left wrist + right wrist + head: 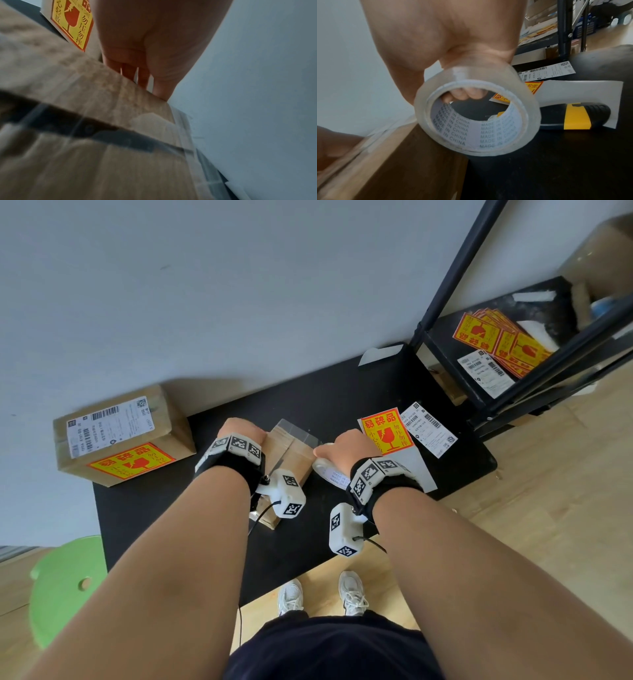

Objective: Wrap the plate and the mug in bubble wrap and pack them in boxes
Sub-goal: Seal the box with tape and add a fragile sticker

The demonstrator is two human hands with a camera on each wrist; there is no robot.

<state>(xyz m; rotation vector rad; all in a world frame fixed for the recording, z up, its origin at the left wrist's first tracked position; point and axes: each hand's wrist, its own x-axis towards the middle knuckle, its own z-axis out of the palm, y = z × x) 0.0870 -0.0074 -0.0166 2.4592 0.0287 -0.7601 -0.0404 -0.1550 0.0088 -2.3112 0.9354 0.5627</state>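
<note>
The left hand [150, 44] reached down from the top of the frame, palm toward the camera, its fingers [161, 88] straight and close together, their tips hidden behind the far edge of a cardboard box [96, 155]. The box filled the lower left, blurred, with a dark seam [106, 134] running across its top between the flaps. A strip of clear tape [187, 136] lay over the right end of the box. Behind the hand, at upper left, a yellow and red fragile sticker [73, 25] showed a broken-glass symbol. A pale wall [257, 81] filled the right side.
</note>
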